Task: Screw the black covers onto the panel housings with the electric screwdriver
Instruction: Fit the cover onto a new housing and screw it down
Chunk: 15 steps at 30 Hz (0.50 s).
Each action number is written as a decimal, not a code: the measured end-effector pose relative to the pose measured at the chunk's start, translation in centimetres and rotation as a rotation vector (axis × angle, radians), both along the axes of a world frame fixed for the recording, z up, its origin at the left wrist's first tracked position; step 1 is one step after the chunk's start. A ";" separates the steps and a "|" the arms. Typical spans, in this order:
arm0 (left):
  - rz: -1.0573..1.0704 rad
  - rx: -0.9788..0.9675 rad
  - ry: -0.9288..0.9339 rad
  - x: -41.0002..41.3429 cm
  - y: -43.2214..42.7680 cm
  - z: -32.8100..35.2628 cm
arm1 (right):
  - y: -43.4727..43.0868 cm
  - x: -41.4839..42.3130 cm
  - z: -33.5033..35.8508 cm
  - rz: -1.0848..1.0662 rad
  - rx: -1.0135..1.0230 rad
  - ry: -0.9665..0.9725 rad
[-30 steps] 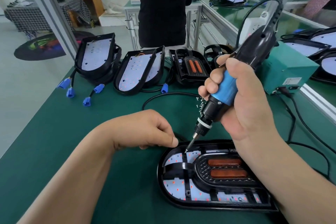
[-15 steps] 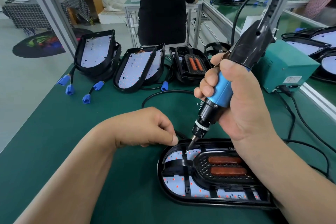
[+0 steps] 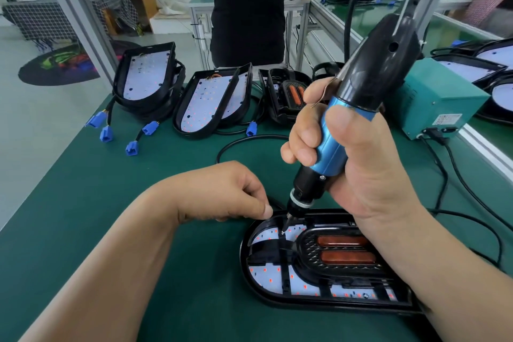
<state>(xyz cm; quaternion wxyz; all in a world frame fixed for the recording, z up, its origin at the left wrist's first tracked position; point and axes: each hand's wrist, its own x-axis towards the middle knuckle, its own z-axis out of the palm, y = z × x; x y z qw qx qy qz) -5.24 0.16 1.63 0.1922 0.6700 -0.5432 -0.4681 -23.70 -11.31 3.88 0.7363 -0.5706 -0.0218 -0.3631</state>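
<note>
A black oval panel housing (image 3: 261, 294) lies on the green mat in front of me, its white LED board showing. On it sits a black cover (image 3: 311, 258) with two orange strips. My right hand (image 3: 358, 164) grips the blue and black electric screwdriver (image 3: 347, 119), tilted, its bit tip down on the cover's upper left arm. My left hand (image 3: 222, 191) rests curled on the mat at the housing's upper left rim, fingertips against the edge; whether it pinches a screw is hidden.
Several more panel housings (image 3: 205, 103) with blue connectors (image 3: 105, 133) lean at the bench's back. A teal power box (image 3: 433, 103) stands at the right, with black cables (image 3: 472, 197) trailing over the mat. A person in black stands behind the bench.
The screwdriver has dropped and moved slightly left, so its bit tip now touches the cover arm. My left hand has stayed at the housing's rim.
</note>
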 end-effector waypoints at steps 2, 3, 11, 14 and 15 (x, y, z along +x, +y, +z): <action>-0.004 -0.002 -0.004 -0.1 0.0 0.1 | 0.2 0.0 0.1 0.059 -0.004 0.004; -0.005 -0.003 -0.012 -0.1 0.0 0.1 | 0.2 0.0 0.2 0.077 0.001 0.012; -0.004 -0.008 -0.080 -0.3 -0.1 0.1 | -0.2 0.4 0.3 0.154 0.002 0.050; -0.004 -0.008 -0.081 -0.3 -0.1 0.1 | -0.6 0.3 0.0 0.201 0.001 0.014; -0.007 -0.007 -0.077 -0.3 -0.1 0.2 | -0.7 0.2 -0.1 0.213 0.008 -0.010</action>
